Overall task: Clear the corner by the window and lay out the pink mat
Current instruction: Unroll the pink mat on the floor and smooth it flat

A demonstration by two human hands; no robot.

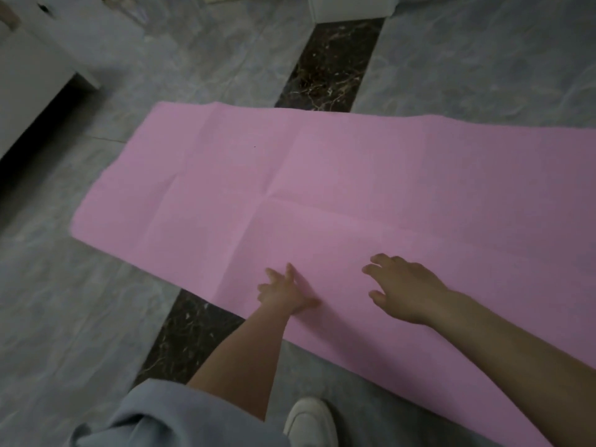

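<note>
Mat's basically down, now it's the flattening bit.

Head cam: the thin pink creased foam mat (322, 195) lies unrolled across the grey marble floor (80, 317), crossing the dark veined stone strip (332, 66), fold lines still showing. The left hand (287, 293) has fingers spread flat near the mat's near edge; the right hand (406, 290) is spread too, fingers loosely bent, holding nothing, on or just over the mat, can't tell which. I'd say smoothing is the step in hand; next should be sweeping outward along the creases. White furniture (35, 69) sits far left, a white sneaker (311, 421) down below. No containers visible.
</note>
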